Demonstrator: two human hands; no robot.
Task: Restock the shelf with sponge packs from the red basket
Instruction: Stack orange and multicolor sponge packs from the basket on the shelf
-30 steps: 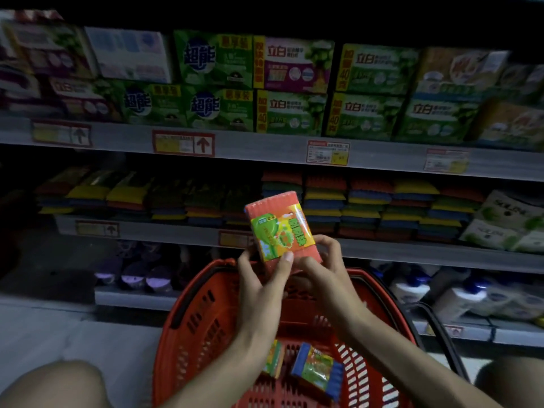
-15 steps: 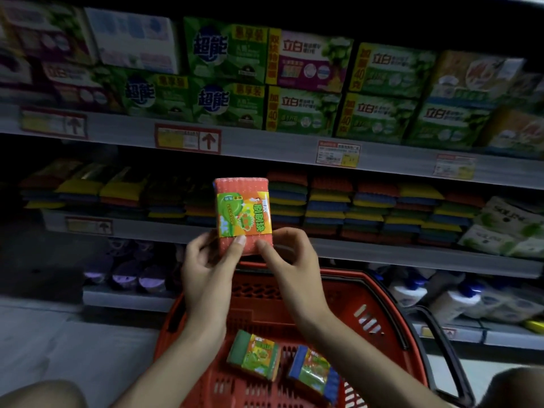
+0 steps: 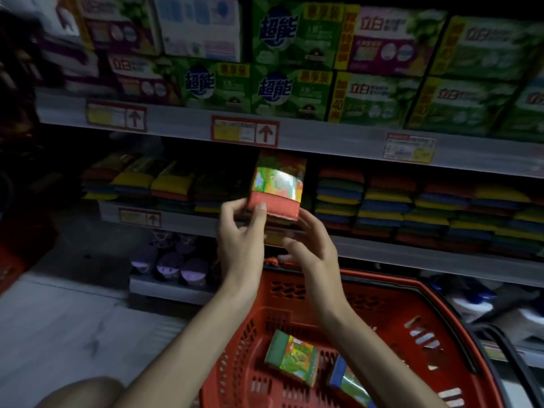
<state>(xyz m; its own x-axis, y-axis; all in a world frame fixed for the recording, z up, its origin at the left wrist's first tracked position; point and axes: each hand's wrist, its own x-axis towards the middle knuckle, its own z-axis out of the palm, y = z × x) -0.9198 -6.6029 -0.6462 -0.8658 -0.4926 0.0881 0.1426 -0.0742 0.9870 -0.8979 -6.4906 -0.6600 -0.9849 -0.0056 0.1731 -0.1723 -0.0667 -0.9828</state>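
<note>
Orange sponge pack (image 3: pixel 276 198), higher than before, tipped back at shelf (image 3: pixel 382 256); left hand (image 3: pixel 240 240) grip pinches its corner, right hand (image 3: pixel 312 248) grip holds its lower edge.

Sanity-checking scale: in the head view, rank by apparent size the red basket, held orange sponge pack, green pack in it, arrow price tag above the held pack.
red basket
orange sponge pack and green sponge pack: about alike, nearness differs, unranked
arrow price tag
</note>
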